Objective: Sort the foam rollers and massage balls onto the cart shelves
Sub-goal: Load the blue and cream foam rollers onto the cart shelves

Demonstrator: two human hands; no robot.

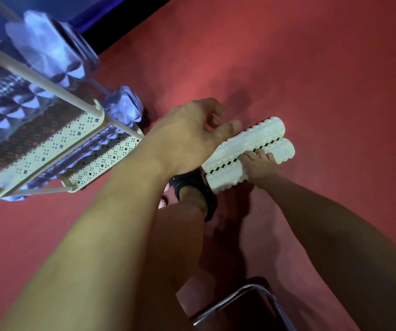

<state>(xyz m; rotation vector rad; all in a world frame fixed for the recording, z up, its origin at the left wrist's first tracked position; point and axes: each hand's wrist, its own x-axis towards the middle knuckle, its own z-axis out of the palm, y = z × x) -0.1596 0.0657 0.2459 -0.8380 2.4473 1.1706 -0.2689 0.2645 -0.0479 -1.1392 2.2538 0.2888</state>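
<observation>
Two white ridged foam rollers lie side by side on the red floor. My right hand [257, 163] grips the nearer roller [280, 149] round its middle, fingers curled over the top. My left hand [189, 137] hovers over the left end of the farther roller [251, 137], fingers loosely curled and thumb tip at its surface. I cannot see a grip there. To the left stands the cream cart [49, 149] with perforated shelves; purple spiky rollers [49, 51] lie on them.
Another purple spiky roller [124, 106] juts out at the cart's near corner. My foot in a black sandal [192, 185] stands just beside the white rollers. A chrome tube frame [240, 297] crosses the bottom. Red floor stretches to the right.
</observation>
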